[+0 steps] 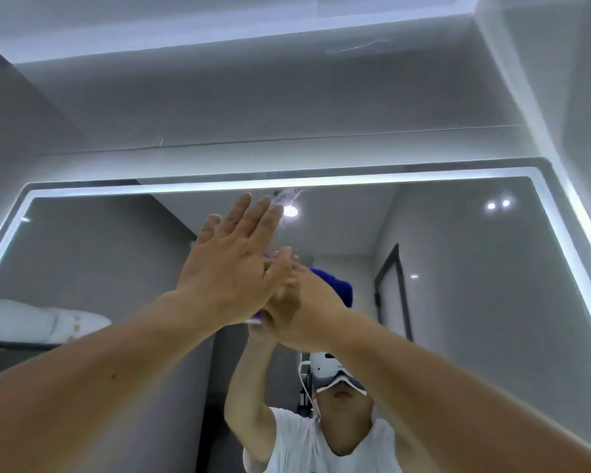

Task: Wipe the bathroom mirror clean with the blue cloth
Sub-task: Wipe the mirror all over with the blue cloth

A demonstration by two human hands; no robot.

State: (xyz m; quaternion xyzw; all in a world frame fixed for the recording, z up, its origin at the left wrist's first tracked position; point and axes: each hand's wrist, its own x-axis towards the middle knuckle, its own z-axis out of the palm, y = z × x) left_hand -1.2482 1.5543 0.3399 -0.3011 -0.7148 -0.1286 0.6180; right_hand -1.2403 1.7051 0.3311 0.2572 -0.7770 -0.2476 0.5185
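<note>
Cloth [335, 285] is showing deep royal blue, plain, with a purple-tinted edge peeking out at the lower left. Mirror [458, 268] border is glowing cool white-blue as a lit strip all the way round. Wall [253, 107] above is reading flat light grey, unpatterned. In the reflection: shirt [297, 442] is showing white, headset [325, 367] white, door frame [394, 288] dark grey to black, folded towels [31, 322] white with small yellow motifs. Reflected ceiling spots [498, 204] are showing bright white.
</note>
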